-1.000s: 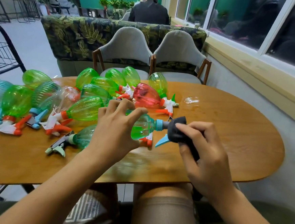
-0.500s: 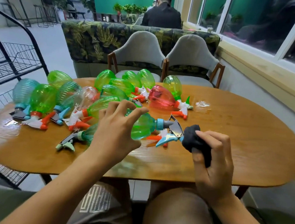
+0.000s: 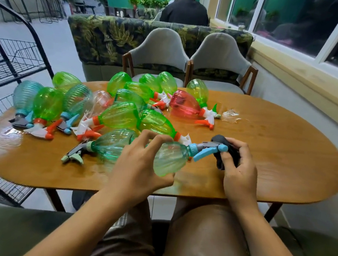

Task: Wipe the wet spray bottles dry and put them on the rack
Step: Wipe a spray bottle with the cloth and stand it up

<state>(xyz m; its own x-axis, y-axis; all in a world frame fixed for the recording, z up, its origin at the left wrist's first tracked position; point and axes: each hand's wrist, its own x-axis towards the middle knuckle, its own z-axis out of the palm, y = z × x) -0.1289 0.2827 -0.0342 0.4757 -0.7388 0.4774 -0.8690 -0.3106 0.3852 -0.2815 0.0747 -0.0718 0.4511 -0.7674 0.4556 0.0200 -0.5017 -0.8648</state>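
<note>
Back to the nozzle (image 3: 209, 149) went the cloth (image 3: 234, 156), squeezed in the right hand (image 3: 239, 173). Left hand (image 3: 139, 166) grips the bottle (image 3: 169, 160).

Site, as I log it: café or lounge seating area. Evidence: leaf-print booth sofa (image 3: 102, 35), padded chairs (image 3: 160, 46), oval wooden counter (image 3: 273, 156), potted plants (image 3: 151, 2), another person (image 3: 184, 11) seated beyond.

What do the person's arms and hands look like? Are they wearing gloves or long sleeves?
No gloves and no long sleeves. The left forearm and right forearm are bare right down to the picture's bottom edge, so any sleeve ends out of sight. The left hand and right hand are bare too, with no ring, watch or bracelet showing.
</note>
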